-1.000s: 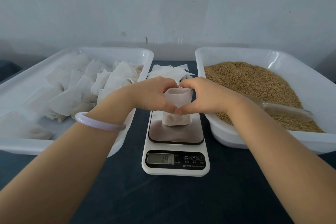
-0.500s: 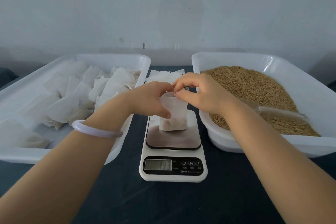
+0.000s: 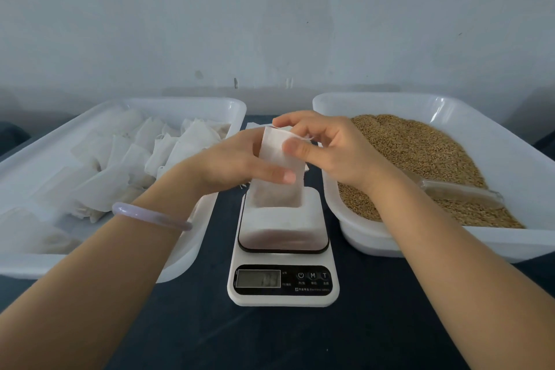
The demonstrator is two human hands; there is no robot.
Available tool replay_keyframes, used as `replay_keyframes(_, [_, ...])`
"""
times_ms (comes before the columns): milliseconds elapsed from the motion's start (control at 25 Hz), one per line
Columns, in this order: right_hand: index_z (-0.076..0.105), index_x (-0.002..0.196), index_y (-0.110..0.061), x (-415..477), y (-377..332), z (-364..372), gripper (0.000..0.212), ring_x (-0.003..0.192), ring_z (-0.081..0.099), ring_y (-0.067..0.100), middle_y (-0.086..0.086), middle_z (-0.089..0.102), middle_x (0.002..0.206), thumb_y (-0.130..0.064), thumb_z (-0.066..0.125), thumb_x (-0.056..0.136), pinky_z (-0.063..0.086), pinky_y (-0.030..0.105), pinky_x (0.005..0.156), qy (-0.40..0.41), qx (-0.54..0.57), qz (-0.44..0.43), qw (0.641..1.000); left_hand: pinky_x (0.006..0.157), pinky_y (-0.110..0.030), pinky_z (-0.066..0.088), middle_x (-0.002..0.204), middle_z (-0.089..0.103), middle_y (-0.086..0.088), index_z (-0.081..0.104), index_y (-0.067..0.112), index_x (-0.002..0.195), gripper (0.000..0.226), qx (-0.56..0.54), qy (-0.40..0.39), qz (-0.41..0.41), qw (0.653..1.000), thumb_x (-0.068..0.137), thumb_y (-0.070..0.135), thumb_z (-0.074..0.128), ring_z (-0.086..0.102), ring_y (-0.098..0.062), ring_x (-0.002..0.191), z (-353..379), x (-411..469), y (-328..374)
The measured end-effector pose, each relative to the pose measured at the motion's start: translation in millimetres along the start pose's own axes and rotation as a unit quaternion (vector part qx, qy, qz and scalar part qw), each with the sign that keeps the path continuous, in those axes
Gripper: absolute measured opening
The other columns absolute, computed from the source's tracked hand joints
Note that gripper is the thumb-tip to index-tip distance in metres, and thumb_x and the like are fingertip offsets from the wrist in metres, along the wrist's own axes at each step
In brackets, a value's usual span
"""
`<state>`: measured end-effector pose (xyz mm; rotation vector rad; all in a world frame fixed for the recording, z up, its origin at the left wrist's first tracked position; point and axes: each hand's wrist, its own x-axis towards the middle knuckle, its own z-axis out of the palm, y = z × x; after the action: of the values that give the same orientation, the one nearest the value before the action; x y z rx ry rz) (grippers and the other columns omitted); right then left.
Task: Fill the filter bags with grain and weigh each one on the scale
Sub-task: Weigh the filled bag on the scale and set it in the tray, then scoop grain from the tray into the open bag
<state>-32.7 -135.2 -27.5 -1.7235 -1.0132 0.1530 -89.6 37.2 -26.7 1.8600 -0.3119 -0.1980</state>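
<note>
Over scale (image 3: 283, 236); left hand (image 3: 237, 162) grips papery bag (image 3: 277, 189)

My hands no longer cup the filter bag (image 3: 279, 165) with thumbs meeting on its near side. My right hand (image 3: 327, 147) is now up at the bag's top edge, pinching it, with a string (image 3: 304, 137) end poking out right. My left hand (image 3: 237, 159) grips the left side, thumb across the front. The bag looks stretched taller. The display (image 3: 258, 278) on the scale (image 3: 282, 299) read 19.3 and is now too blurred to read.
</note>
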Motion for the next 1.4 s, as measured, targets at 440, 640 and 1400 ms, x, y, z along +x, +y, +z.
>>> replay_keyframes(440, [0.072, 0.074, -0.012, 4, 6, -5, 0.017, 0.069, 0.062, 0.016, 0.006, 0.071, 0.091, -0.025, 0.063, 0.081, 0.045, 0.029, 0.071, 0.041, 0.16, -0.02, 0.986, 0.061, -0.025, 0.054, 0.081, 0.069, -0.006, 0.056, 0.007, 0.103, 0.038, -0.076, -0.07, -0.076, 0.992, 0.066, -0.003, 0.061, 0.066, -0.018, 0.069, 1, 1, -4])
replay_keyframes(640, [0.075, 0.072, -0.016, 8, 5, -10, 0.056, 0.079, 0.065, 0.019, 0.005, 0.073, 0.081, -0.058, 0.041, 0.086, 0.051, 0.031, 0.07, 0.081, 0.098, 0.104, 0.986, 0.063, -0.027, 0.055, 0.072, 0.066, -0.005, 0.058, 0.008, 0.098, 0.034, -0.077, -0.05, -0.08, 0.993, 0.066, -0.003, 0.061, 0.064, -0.018, 0.066, 2, 1, -4])
replay_keyframes(1400, [0.072, 0.083, -0.031, -13, 18, -69, 0.016, 0.072, 0.065, 0.0, -0.012, 0.072, 0.087, -0.017, 0.065, 0.085, 0.047, 0.021, 0.065, 0.082, -0.084, 0.168, 0.979, 0.069, -0.033, 0.057, 0.066, 0.06, -0.002, 0.061, 0.005, 0.095, 0.034, 0.002, -0.056, -0.119, 0.991, 0.063, -0.002, 0.067, 0.061, -0.017, 0.065, 4, 1, -4])
